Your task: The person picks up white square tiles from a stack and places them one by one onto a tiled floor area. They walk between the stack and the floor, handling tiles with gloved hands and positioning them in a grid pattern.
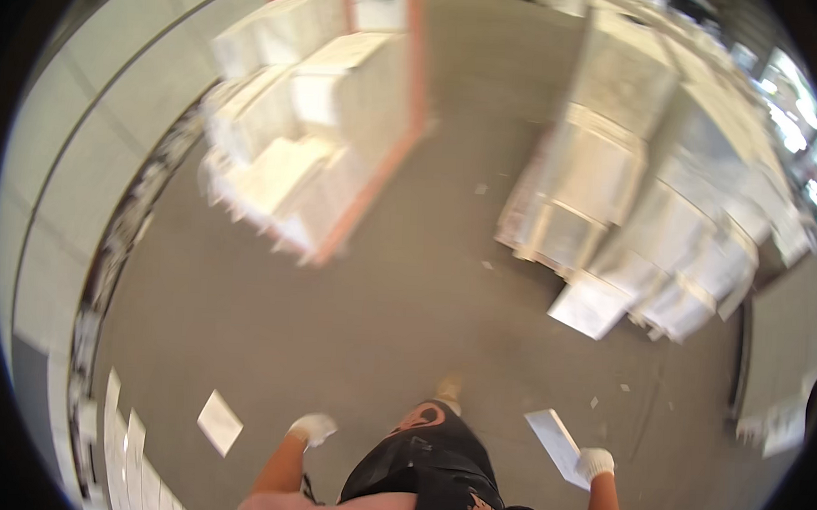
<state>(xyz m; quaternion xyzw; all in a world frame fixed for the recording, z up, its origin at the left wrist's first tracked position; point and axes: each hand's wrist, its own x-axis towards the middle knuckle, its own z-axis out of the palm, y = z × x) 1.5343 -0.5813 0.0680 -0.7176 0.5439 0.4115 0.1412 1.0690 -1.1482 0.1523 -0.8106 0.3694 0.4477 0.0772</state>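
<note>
My right hand, in a white knit glove, grips the end of a flat white board, rectangular with a darker edge, tilted beside my right leg. Whether it is a tile, panel or sheet, I cannot tell. At my left side hangs my left hand, also gloved in white. Its fingers look loosely apart, though blurred, and nothing shows in them. Between my arms is a dark apron with an orange print, and one foot steps forward on the floor.
Left ahead, white blocks stand stacked in an orange-edged frame. Pallets of pale stacked goods line the right. A white sheet lies on the floor left, near several upright white panels. Small scraps dot the floor.
</note>
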